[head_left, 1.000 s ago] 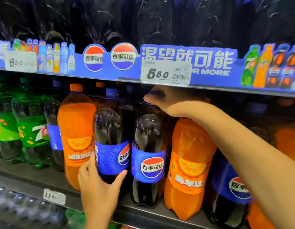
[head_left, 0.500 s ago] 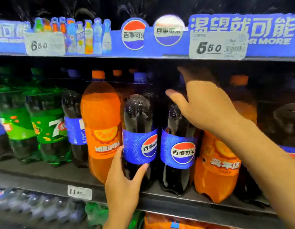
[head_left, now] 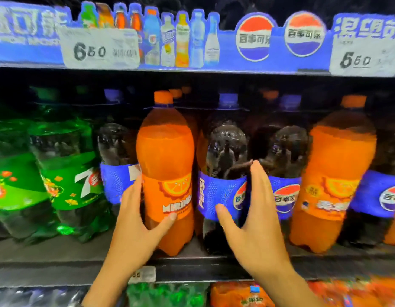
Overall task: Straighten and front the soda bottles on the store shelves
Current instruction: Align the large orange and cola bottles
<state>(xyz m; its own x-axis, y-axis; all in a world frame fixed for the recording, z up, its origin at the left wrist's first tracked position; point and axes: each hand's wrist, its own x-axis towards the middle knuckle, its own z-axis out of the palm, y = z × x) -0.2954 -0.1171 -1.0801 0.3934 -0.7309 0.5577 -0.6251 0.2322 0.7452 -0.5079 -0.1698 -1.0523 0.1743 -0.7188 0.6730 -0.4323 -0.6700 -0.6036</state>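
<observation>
- Orange Mirinda bottle (head_left: pixel 165 156) stands upright at the shelf (head_left: pixel 59 255) front edge — left hand (head_left: pixel 134 220) grips it at the label, thumb across the front.
- Pepsi bottle (head_left: pixel 225 151) stands just beside it, label turned sideways — right hand (head_left: pixel 256 220) spread wide, thumb on the label, straight fingers seemingly touching its right side.

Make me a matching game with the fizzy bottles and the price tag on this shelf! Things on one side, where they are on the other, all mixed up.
Things
1. orange plastic bottle lettered MIRINDA
2. dark cola bottle with PEPSI sideways on its blue label
3. green plastic bottle with a white 7
4. white paper price tag reading 6.50

Places
A. on the shelf edge above the bottles
B. the left hand grips it
C. left of both hands, untouched
D. the right hand has its thumb on the label

Pairs: 1-B, 2-D, 3-C, 4-A
</observation>
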